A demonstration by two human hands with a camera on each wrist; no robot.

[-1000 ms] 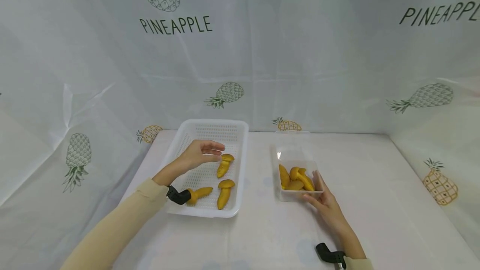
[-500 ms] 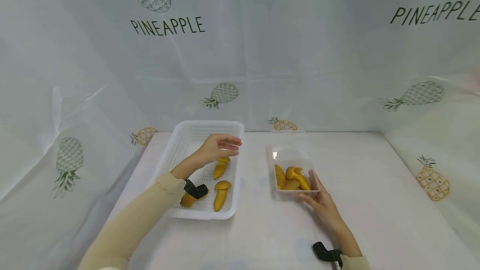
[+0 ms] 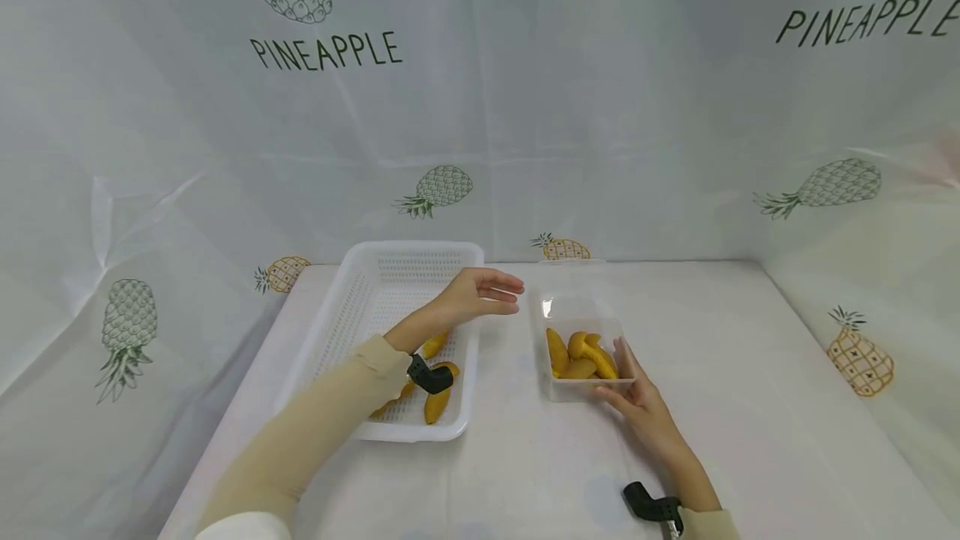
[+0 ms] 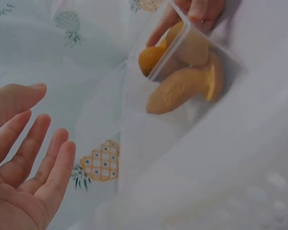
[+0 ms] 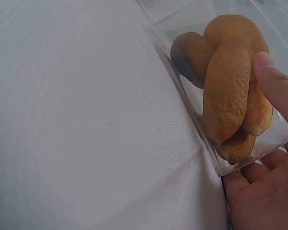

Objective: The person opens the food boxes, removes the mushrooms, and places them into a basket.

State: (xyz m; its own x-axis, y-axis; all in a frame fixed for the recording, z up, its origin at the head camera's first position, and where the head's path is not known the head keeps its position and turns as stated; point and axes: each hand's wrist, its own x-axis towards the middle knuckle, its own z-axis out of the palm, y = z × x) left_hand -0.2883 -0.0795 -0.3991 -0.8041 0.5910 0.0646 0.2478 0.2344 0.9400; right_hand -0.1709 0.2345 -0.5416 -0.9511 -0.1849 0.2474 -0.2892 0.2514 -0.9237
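My left hand [image 3: 474, 297] hovers past the right rim of a white perforated basket [image 3: 480, 357]. In the left wrist view its palm and spread fingers [image 4: 50, 167] hold nothing. Several yellow-brown toy-like mushrooms lie in the basket, including one [image 3: 438, 405] near its front; my sleeve and wrist camera partly cover them. To the right stands a clear plastic box [image 3: 562, 392], lid raised at the back, with several similar mushrooms [image 5: 228, 91] inside. My right hand [image 3: 647, 411] grips its front right corner, thumb on one wall and fingers around the other, as the right wrist view shows.
Both containers stand on a table covered in white cloth [image 3: 517, 473]. A pineapple-printed sheet [image 3: 600, 107] hangs behind and along the sides. The box's transparent lid [image 3: 573, 282] leans back toward that sheet.
My left hand has moved right, from above the basket's mushrooms to beyond its right rim, with nothing in it. My right hand stays on the box. The head view has shifted slightly.
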